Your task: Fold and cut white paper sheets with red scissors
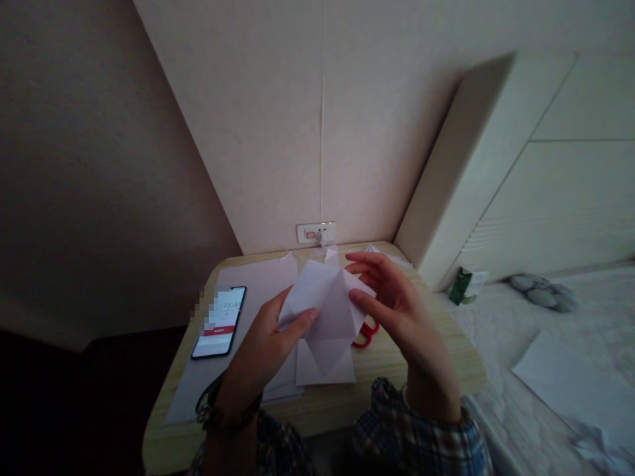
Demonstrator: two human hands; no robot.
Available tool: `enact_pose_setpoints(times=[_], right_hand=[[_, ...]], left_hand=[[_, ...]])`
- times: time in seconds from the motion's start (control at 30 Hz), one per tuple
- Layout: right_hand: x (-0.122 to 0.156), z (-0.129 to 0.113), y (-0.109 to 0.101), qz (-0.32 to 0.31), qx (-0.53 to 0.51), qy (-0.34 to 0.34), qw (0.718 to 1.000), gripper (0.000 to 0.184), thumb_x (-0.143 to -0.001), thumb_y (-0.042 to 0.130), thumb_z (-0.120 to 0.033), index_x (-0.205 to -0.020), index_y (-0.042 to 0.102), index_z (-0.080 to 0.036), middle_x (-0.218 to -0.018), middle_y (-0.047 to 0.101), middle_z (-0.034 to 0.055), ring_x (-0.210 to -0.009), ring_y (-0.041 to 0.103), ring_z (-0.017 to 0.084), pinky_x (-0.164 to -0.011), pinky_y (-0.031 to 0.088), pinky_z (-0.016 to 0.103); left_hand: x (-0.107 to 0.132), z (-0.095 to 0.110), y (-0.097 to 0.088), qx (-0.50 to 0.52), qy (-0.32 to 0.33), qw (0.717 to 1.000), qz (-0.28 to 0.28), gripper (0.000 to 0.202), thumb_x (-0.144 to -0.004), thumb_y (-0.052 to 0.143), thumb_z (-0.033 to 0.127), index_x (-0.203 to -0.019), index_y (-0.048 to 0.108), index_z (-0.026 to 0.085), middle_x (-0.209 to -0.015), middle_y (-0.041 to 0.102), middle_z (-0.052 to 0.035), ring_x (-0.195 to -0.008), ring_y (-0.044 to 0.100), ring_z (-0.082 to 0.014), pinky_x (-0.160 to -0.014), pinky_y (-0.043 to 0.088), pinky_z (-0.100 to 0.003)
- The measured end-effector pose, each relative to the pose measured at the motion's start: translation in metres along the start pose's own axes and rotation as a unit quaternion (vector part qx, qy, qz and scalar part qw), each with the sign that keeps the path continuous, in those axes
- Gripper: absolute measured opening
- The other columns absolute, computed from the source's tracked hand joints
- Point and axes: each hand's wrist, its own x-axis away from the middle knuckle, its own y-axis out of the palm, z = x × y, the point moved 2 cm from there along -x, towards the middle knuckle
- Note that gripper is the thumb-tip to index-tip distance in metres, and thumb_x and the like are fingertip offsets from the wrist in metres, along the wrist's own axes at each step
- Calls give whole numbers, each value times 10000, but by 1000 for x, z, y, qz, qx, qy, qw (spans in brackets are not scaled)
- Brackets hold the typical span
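A folded sheet of white paper [327,311] with crease lines is held up over the small table. My left hand [278,337] grips its left side, thumb on top and fingers behind it. At the paper's right corner, my right hand [391,301] pinches the edge between its thumb and fingers, the upper fingers curved. Beneath the folded paper lie more white sheets [325,373]. Red-handled scissors [364,336] rest on the table, partly hidden by the paper and my right hand.
On the wooden table [417,370], a lit phone [221,324] lies on white sheets at the left. Paper pieces sit along the back, below a wall socket [316,233] with a plug. To the right, a bed holds a green-and-white box [467,285], a grey object [543,293] and paper [580,383].
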Motion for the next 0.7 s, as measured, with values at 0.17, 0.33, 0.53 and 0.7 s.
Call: enact_pose_setpoints(times=[0.17,0.33,0.53,0.7], right_hand=[[1,-2,0,-1,19,-32,999,364,-814,674,-208,-1157,579,-286,-1124,635,39,-1054,589,205,-781,523,309],[3,-5,1,-12,26,-19,999,326,-843,665,-318,-1162,604,-305,-1193,637,35,-1027,609,221,-749,535,326],[6,2,-1,-15,-46,4,999,322,-963,476,-491,-1155,663,-312,-1062,680,26,-890,626,188,-762,517,318],[4,14,-2,22,-68,48,996,300,-940,519,-501,-1051,698,-288,-920,675,19,-777,607,172,-667,500,278]], left_hand=[[-1,-1,7,-4,-18,1000,-11,298,-775,694,359,-1011,721,179,-967,786,-66,-845,734,-271,-731,583,-345],[-4,-1,8,-10,-7,1000,13,250,-785,692,352,-970,726,187,-963,788,-50,-883,732,-272,-772,583,-349],[-3,-3,7,8,-32,998,57,275,-755,722,336,-970,719,165,-950,791,-57,-868,738,-269,-769,585,-348],[-3,-4,8,26,-48,997,59,357,-708,763,363,-983,710,142,-983,788,-79,-911,733,-283,-821,578,-365]])
